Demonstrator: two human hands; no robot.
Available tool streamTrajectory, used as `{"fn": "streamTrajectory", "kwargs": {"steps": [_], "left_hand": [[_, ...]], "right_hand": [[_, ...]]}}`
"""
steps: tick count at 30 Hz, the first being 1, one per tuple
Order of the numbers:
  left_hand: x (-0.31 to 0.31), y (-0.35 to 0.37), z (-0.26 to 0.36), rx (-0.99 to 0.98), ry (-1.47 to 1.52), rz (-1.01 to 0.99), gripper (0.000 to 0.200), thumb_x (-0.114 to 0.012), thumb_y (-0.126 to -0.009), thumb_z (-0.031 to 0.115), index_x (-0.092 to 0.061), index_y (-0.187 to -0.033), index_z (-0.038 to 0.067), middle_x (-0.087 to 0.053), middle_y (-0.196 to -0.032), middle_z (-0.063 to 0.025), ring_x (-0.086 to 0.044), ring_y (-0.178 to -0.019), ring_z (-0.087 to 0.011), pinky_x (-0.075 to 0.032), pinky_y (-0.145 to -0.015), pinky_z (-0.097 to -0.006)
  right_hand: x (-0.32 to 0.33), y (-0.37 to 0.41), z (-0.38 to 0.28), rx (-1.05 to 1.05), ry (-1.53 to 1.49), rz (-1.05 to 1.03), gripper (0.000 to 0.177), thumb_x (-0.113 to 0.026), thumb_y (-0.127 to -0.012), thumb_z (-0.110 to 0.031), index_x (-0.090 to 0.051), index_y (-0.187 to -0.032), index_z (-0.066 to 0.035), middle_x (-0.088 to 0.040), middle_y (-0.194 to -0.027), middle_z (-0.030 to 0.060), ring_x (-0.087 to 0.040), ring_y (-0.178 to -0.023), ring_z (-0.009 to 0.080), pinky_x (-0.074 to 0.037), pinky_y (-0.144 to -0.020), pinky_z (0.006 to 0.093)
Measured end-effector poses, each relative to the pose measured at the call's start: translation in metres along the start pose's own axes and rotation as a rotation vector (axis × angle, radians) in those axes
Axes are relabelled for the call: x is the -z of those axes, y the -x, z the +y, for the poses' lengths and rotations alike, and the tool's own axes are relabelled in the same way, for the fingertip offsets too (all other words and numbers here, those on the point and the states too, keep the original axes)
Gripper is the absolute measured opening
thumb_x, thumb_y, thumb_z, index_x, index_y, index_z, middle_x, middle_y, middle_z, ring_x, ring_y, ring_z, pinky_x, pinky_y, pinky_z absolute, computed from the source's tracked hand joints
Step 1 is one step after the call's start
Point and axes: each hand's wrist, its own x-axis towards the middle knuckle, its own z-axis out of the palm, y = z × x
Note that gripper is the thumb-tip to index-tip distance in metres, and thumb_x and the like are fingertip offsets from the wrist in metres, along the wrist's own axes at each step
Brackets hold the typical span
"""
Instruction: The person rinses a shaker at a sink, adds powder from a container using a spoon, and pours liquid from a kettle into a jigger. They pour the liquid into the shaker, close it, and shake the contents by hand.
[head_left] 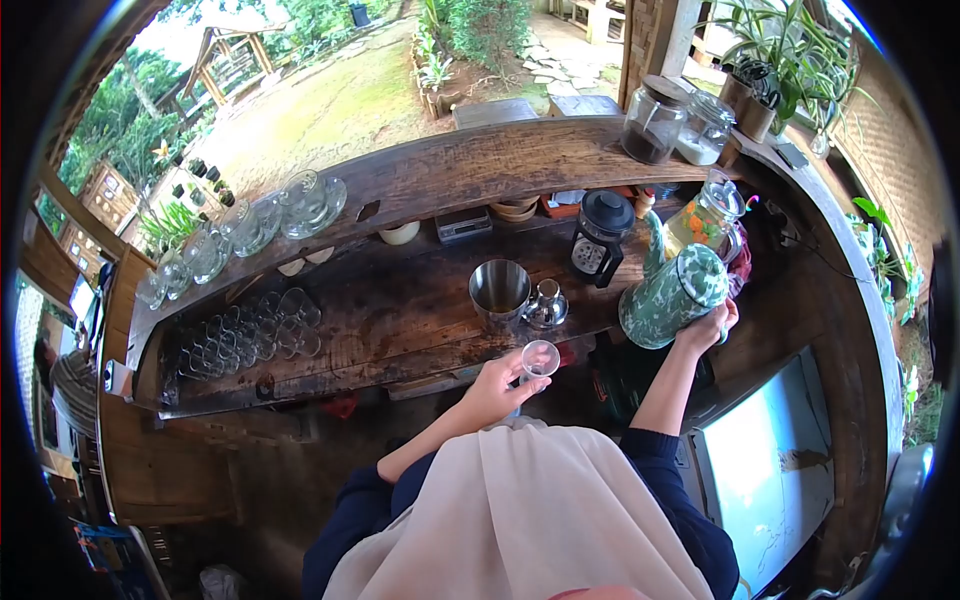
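Note:
My left hand (497, 385) is closed around a small clear cup (540, 360), held in front of the counter edge with its round mouth facing up at me. My right hand (708, 328) grips a green-and-white marbled enamel coffee pot (668, 300) on its right side. The pot's lid is on and its long spout points up and away to the left. Left of the pot stand a metal tumbler (499, 288) and a small shiny steel jigger-like vessel (546, 305). Behind them is a French press (600, 240) with a black lid.
Several small glasses (250, 335) stand on the left of the wooden counter (400, 310). Glass cups and saucers (312, 205) line the raised shelf (450, 170). Lidded jars (655, 120) and a pitcher (705, 218) are at the right. A white appliance top (765, 460) lies lower right.

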Motion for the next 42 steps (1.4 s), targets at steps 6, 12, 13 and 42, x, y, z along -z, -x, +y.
{"fn": "streamTrajectory", "kwargs": {"steps": [6, 12, 13, 42], "left_hand": [[-0.005, -0.007, 0.000, -0.044, 0.037, -0.036, 0.044, -0.065, -0.085, 0.005, -0.050, -0.125, -0.002, -0.062, -0.113, -0.0134, -0.058, -0.107, -0.0181, -0.044, -0.096, -0.0330], [-0.006, -0.009, 0.005, -0.078, 0.052, -0.045, 0.040, -0.064, -0.085, 0.000, -0.051, -0.123, 0.000, -0.060, -0.111, -0.0060, -0.057, -0.104, -0.0113, -0.044, -0.094, -0.0282], [-0.005, -0.009, 0.005, -0.101, 0.040, -0.039, 0.040, -0.064, -0.085, 0.000, -0.051, -0.122, 0.000, -0.060, -0.111, -0.0057, -0.057, -0.104, -0.0111, -0.044, -0.094, -0.0281], [0.007, 0.015, 0.011, -0.075, -0.145, 0.116, 0.048, -0.066, -0.081, 0.001, -0.051, -0.126, 0.003, -0.062, -0.113, -0.0074, -0.058, -0.106, -0.0152, -0.043, -0.096, -0.0303]], "right_hand": [[0.028, 0.008, -0.018, -0.127, -0.117, -0.041, 0.043, -0.053, -0.088, -0.043, -0.042, -0.110, -0.007, -0.050, -0.102, 0.0106, -0.055, -0.095, 0.0233, -0.046, -0.086, 0.0384], [0.032, 0.039, -0.054, -0.321, -0.253, -0.189, 0.045, -0.045, -0.092, -0.051, -0.049, -0.102, -0.007, -0.060, -0.097, 0.0078, -0.060, -0.092, 0.0201, -0.048, -0.084, 0.0370], [0.032, 0.045, -0.060, -0.323, -0.252, -0.187, 0.045, -0.045, -0.092, -0.051, -0.049, -0.102, -0.007, -0.060, -0.097, 0.0078, -0.060, -0.092, 0.0201, -0.048, -0.084, 0.0370], [0.006, 0.086, -0.102, -0.332, -0.003, -0.888, 0.077, -0.062, -0.082, -0.037, -0.019, -0.138, -0.005, -0.064, -0.095, 0.0225, -0.067, -0.082, 0.0284, -0.057, -0.072, 0.0379]]}}
